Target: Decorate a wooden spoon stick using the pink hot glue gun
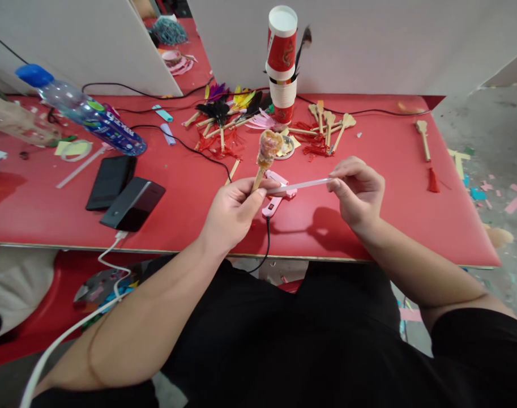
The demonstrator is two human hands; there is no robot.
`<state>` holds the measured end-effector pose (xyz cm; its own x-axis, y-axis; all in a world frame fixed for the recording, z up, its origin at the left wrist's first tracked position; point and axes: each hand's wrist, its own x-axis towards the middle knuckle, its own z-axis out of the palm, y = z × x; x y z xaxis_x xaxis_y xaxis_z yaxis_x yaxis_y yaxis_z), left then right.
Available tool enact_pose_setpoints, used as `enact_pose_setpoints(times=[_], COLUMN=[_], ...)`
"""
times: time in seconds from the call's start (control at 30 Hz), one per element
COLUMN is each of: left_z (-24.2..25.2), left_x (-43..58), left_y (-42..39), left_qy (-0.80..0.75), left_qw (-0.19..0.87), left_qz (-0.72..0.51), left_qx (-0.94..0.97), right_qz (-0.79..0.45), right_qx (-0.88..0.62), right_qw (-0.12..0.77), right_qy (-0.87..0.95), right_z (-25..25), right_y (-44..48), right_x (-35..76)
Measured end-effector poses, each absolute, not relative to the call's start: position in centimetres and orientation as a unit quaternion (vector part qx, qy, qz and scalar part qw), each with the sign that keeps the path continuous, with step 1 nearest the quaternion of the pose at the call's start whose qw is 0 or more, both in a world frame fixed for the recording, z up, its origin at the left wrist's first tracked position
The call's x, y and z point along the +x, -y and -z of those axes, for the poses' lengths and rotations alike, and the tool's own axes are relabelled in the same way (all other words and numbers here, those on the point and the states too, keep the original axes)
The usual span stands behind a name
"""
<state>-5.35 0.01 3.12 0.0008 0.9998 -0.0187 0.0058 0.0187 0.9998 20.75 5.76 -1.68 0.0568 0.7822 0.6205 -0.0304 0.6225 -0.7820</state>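
My left hand [235, 208] is closed around the wooden handle of a small decorated stick [267, 152], held upright above the red table [190, 192]. My right hand [357, 190] pinches one end of a thin translucent glue stick [303, 185], which runs left toward the pink glue gun [277, 195]. The glue gun lies on the table just under and between both hands, its black cord dropping over the front edge.
Stacked red and white paper cups [282, 62] stand at the back. Wooden sticks with feathers and red tassels [224, 122] lie around them. A water bottle [84, 113], a phone [110, 181] and a black power bank [133, 203] sit on the left.
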Motion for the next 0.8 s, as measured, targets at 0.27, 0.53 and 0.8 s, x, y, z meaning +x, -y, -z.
enact_pose_setpoints(times=[0.27, 0.53, 0.8], left_z=[-3.1, -2.8, -2.4], left_x=[-5.2, -4.4, -4.6], left_y=[-0.2, -0.6, -0.6], left_qy=[-0.493, -0.449, -0.481], left_qw=[0.527, 0.591, 0.532], left_qz=[-0.479, -0.469, -0.427], left_qx=[0.499, 0.479, 0.551], right_qz=[-0.363, -0.49, -0.572], right_qx=[-0.289, -0.307, -0.339], right_qw=[0.659, 0.629, 0.619], right_qy=[0.592, 0.519, 0.418], right_z=[2.4, 2.4, 1.1], right_y=[-6.9, -7.3, -6.7], right_x=[20.9, 20.5, 20.5])
